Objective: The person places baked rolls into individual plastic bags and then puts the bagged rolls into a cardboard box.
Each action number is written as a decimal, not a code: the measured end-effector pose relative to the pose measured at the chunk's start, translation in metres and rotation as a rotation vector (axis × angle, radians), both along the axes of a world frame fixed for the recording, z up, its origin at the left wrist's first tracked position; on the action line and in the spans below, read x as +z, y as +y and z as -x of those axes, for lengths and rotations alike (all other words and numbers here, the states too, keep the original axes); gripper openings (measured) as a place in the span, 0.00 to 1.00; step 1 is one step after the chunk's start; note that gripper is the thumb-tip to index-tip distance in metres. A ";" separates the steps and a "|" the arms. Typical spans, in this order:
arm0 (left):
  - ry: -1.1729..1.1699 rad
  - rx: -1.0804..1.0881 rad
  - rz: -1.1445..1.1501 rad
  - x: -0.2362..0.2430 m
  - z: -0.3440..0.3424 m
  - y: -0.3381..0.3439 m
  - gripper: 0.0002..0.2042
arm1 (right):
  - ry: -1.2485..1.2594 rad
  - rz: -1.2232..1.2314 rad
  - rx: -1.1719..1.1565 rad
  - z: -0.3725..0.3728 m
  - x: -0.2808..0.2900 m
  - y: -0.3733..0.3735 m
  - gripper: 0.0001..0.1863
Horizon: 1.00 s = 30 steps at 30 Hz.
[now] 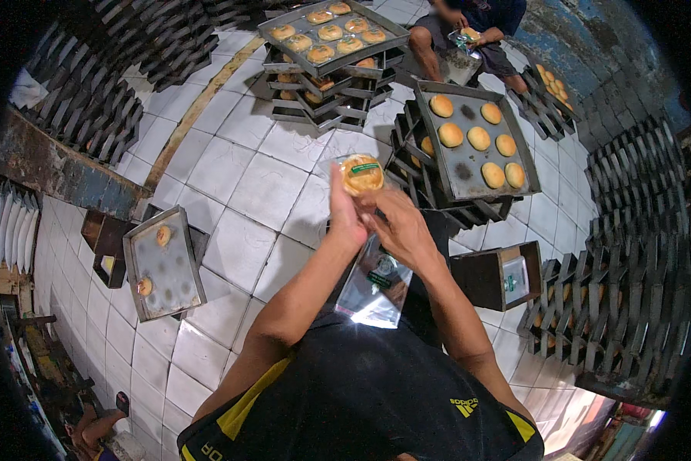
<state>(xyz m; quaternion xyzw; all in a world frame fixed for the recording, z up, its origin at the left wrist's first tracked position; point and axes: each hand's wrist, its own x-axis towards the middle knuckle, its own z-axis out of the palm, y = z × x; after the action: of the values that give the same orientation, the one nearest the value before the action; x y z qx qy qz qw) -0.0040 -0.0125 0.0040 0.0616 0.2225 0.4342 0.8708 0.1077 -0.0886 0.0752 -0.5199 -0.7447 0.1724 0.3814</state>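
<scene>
Over glossy white floor tiles (241, 180), both grips, left hand (344, 217) and right hand (399, 227), clasp a round, clear-wrapped bun (361, 174).

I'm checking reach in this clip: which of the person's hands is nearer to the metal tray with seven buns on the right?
Right. The right hand sits just left of the tray of seven buns, near its lower corner. The left hand is further left, holding the bagged bun.
</scene>
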 end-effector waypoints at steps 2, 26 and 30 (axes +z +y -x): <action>-0.074 0.015 0.003 0.009 0.005 0.002 0.42 | 0.109 0.121 0.052 0.008 -0.007 -0.011 0.09; 0.659 0.231 -0.616 -0.010 0.033 -0.025 0.17 | 0.290 0.234 -0.359 -0.015 -0.022 -0.014 0.14; 0.828 0.227 -0.564 0.028 0.034 -0.017 0.15 | 0.337 0.208 -0.336 -0.028 -0.025 0.004 0.18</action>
<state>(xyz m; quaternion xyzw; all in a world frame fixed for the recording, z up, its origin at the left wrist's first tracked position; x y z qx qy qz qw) -0.0382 -0.0296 0.0319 0.4363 0.4282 0.5081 0.6067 0.1354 -0.0843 0.0498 -0.6366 -0.5520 0.2663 0.4681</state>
